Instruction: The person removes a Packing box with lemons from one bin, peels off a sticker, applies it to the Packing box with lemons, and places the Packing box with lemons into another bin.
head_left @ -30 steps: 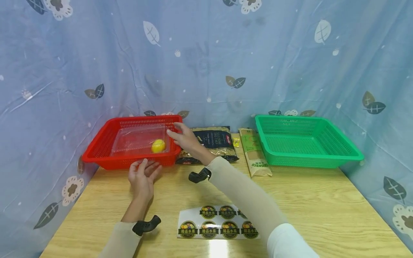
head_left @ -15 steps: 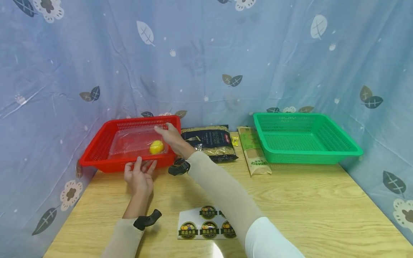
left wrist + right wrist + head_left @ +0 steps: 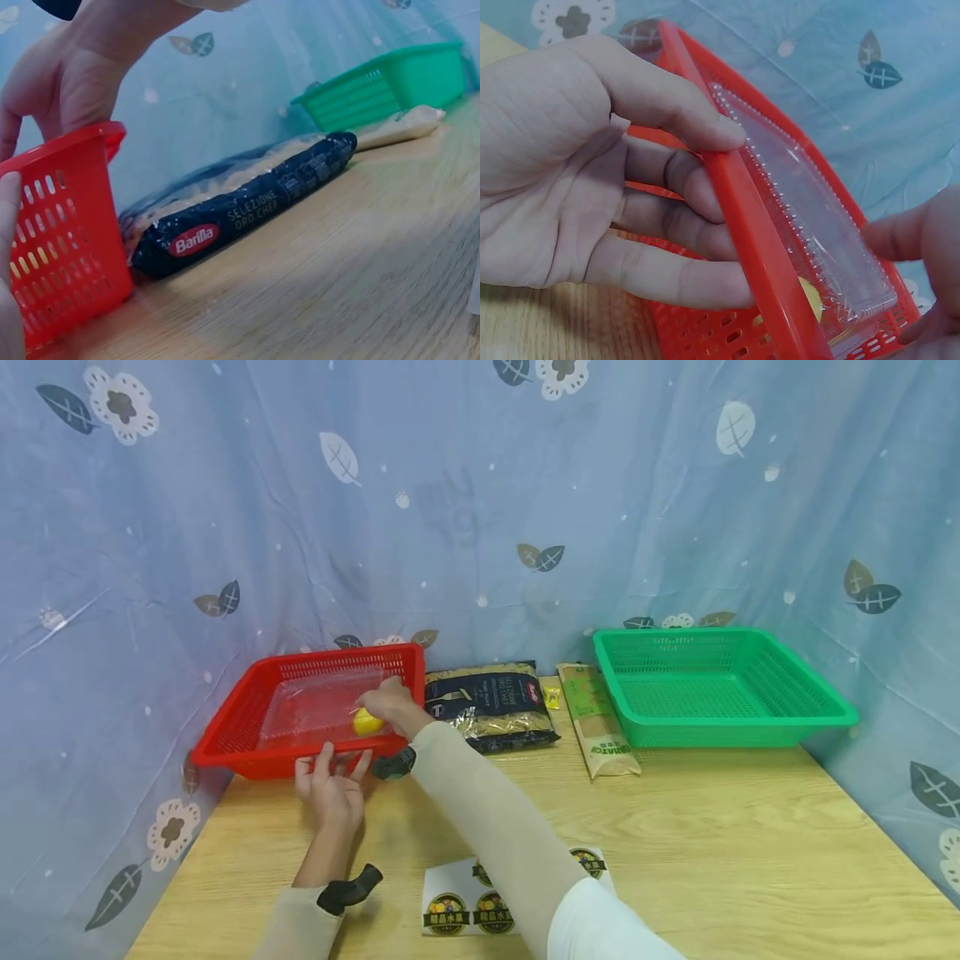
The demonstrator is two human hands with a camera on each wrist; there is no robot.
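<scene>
At the near rim of the red plastic basket (image 3: 225,714), my left hand (image 3: 332,795) has its thumb on top and fingers beneath, pinching the rim, as the right wrist view shows. Inside the basket lies a clear plastic box (image 3: 318,702) with a beaded edge. A round, lemon-like yellow thing (image 3: 366,722) is at its near right corner; I cannot tell whether it is inside the box. My right hand (image 3: 392,703) reaches over the basket's right side, just above the yellow thing. In the right wrist view its extended thumb is by the box's edge; its other fingers are mostly out of frame.
Right of the basket lies a Barilla pasta bag (image 3: 491,702), then a small yellow packet (image 3: 551,697) and a long brown-green packet (image 3: 597,718). A green basket (image 3: 731,722) stands at the right. A sticker sheet (image 3: 442,881) is in front, partly under my right arm.
My right hand has moved left and down from the basket's right rim to over the yellow thing. My left hand has come up against the near rim and taken hold of it.
</scene>
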